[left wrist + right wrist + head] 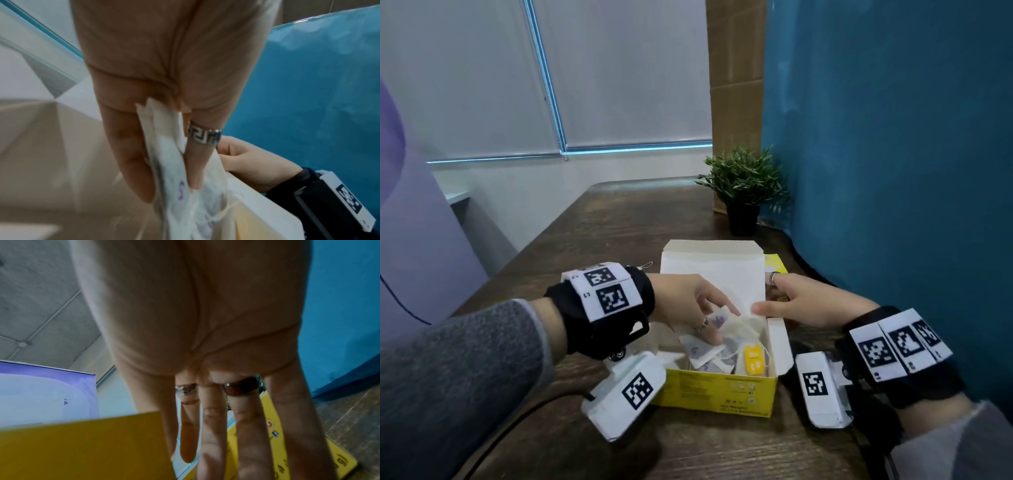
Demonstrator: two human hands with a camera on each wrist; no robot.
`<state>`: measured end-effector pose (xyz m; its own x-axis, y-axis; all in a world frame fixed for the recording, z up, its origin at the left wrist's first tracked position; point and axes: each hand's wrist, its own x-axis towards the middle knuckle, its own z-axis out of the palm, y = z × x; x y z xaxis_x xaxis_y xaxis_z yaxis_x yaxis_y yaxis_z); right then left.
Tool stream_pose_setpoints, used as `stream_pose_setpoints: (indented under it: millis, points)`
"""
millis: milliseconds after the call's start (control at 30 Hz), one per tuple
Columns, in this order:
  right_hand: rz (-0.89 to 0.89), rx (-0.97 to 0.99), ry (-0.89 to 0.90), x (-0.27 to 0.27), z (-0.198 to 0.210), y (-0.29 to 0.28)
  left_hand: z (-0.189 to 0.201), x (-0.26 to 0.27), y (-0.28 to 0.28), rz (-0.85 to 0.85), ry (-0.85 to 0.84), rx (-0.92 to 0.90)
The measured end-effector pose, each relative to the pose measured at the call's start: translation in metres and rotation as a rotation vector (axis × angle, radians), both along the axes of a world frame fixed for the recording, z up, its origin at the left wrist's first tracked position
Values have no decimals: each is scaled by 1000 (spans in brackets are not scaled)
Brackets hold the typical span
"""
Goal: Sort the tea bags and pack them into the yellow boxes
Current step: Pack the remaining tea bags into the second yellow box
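An open yellow box [722,392] stands mid-table, its white-lined lid [712,270] raised at the back. Several white tea bags with purple marks [702,353] and one with a yellow tag [753,359] lie inside. My left hand [717,329] reaches into the box and pinches a few tea bags [164,146] between its fingers [131,162]. My right hand [774,301] rests with straight fingers [248,426] along the box's right wall, thumb over the inside. A yellow side flap [82,447] fills the lower left of the right wrist view.
A potted plant [744,192] stands at the back right of the wooden table [619,222]. A blue partition [893,171] runs along the right side, close to my right arm. A yellow printed panel [271,433] lies behind the box.
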<state>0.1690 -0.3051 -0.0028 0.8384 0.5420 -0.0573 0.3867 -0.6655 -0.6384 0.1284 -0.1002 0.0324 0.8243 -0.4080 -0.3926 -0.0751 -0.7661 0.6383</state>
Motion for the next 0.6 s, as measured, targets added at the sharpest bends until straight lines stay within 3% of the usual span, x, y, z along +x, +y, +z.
stream_pose_setpoints:
  millis: [500,600]
  points:
    - [8,-30,-17,-2,1,0,5,-4,26,-151,-238,371]
    - [11,-39,-21,-2,1,1,12,-3,33,-105,-249,175]
